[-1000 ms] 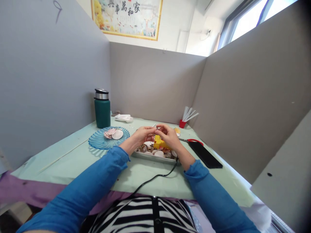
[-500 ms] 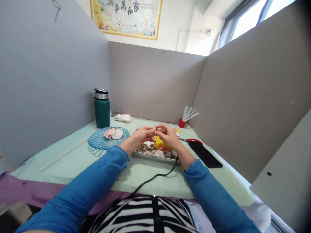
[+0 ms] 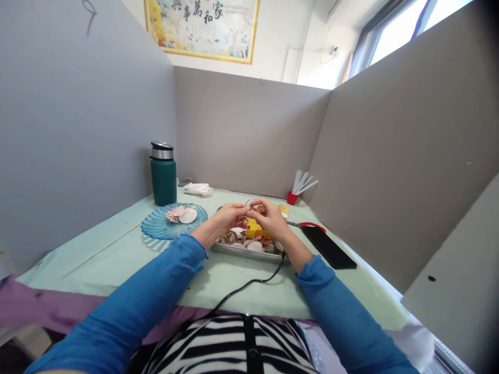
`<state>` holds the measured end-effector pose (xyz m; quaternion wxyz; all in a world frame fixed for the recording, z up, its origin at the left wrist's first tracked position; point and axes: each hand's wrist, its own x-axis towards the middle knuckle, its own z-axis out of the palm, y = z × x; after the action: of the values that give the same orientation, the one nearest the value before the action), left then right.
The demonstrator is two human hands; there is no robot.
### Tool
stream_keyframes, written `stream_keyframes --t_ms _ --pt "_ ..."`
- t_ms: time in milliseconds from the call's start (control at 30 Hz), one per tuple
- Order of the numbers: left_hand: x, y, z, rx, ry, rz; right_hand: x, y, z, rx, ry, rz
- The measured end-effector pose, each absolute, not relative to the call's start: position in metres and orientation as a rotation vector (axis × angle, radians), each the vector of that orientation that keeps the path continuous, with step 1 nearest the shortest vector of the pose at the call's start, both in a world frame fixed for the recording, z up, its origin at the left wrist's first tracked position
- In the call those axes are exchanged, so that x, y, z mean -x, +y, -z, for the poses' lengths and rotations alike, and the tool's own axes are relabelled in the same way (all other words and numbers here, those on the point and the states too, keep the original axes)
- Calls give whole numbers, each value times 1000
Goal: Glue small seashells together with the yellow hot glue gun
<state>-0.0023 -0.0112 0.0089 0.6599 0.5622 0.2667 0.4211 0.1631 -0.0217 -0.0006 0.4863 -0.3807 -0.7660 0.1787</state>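
My left hand (image 3: 231, 217) and my right hand (image 3: 268, 215) meet fingertip to fingertip over a shallow metal tray (image 3: 249, 254). Both are closed in a pinch, and whatever lies between the fingers is too small and hidden to name. Seashells (image 3: 255, 246) and small bits fill the tray below. Among them lies a yellow tool (image 3: 255, 228), partly behind my right hand; a black cord (image 3: 249, 283) runs from the tray toward my body. On the left, a blue fluted plate (image 3: 156, 226) bears a white shell (image 3: 187, 215) and pinkish shells (image 3: 175, 213).
A green bottle (image 3: 163, 182) stands behind the plate, near a white packet (image 3: 198, 189). At right lie red-handled scissors (image 3: 314, 226) and a black phone-like slab (image 3: 329, 248). A red cup (image 3: 292, 198) holds white sticks (image 3: 302, 182). Grey partitions (image 3: 249, 130) enclose the table.
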Motion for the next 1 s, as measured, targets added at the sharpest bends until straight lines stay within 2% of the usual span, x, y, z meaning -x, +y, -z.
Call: stream_keyframes --t_ms 167,500,1000 --pt "-2 -11 -7 -1280 682 -978 -162 -25 -1 1000 -1896 -230" --pt "-4 -13 -7 -1368 881 -1033 -164 -21 3 1089 -1926 -89" --pt "-3 -11 -6 -1386 857 -1079 -163 -20 4 1049 -1889 -122"
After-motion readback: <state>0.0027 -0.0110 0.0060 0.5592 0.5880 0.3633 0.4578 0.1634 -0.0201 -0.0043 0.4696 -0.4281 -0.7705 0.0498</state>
